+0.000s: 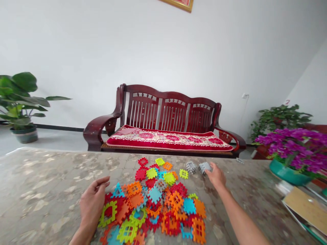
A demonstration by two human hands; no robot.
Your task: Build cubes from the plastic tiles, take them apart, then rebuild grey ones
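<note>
A heap of colourful plastic interlocking tiles (158,204), red, orange, green, blue and yellow, lies on the marbled table (46,190) in front of me. My left hand (93,202) rests at the heap's left edge, fingers loosely curled and apart, holding nothing. My right hand (216,176) reaches to the far right of the heap and its fingers close on a small grey tile block (205,167). A second grey tile block (191,167) sits just left of it, untouched.
A dark red wooden bench (166,119) with a floral cushion stands beyond the table. A teal bowl of purple flowers (293,153) sits at the table's right, with papers or books (304,207) near it. Potted plants (20,105) stand on the floor.
</note>
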